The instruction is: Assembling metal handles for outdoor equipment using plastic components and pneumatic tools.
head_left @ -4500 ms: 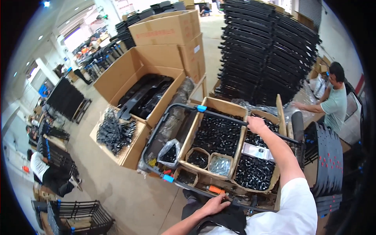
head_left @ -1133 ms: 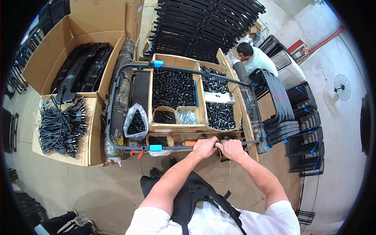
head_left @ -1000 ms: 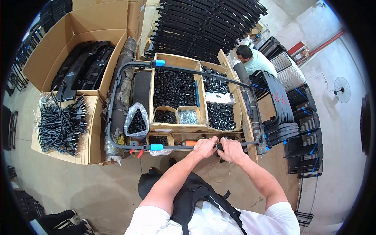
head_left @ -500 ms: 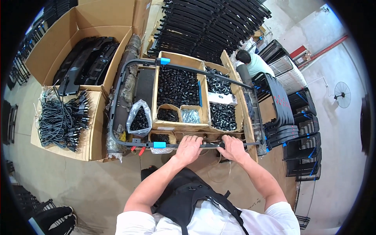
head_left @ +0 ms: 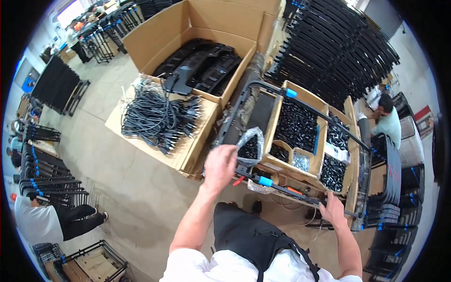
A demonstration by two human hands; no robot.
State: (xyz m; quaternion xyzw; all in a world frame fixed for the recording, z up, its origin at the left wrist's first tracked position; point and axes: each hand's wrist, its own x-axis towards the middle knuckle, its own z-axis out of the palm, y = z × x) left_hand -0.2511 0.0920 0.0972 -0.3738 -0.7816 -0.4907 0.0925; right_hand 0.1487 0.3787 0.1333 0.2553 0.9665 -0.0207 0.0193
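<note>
A black tubular metal frame [head_left: 291, 193] with blue tape [head_left: 265, 181] lies across a divided parts box [head_left: 293, 168]. My left hand [head_left: 221, 165] is closed around the frame's near left corner, which it hides. The fingers of my right hand [head_left: 334, 209] curl over the near tube, toward its right end. Beside my left hand stands a clear plastic bag [head_left: 256, 160] with small black parts. A red-handled tool [head_left: 239, 180] sits under the near tube. The box's compartments hold black fasteners [head_left: 296, 123] and silver screws [head_left: 300, 161].
To the left, a bundle of black cables [head_left: 157, 117] lies on a carton, before an open cardboard box [head_left: 141, 44] of black panels. Black frames [head_left: 338, 51] are stacked beyond. One co-worker [head_left: 387, 120] is at the right, another [head_left: 47, 221] at the lower left.
My view has swung left. My left hand has moved leftward along the frame from mid-tube to its near left corner. My right hand has shifted right along the near tube.
</note>
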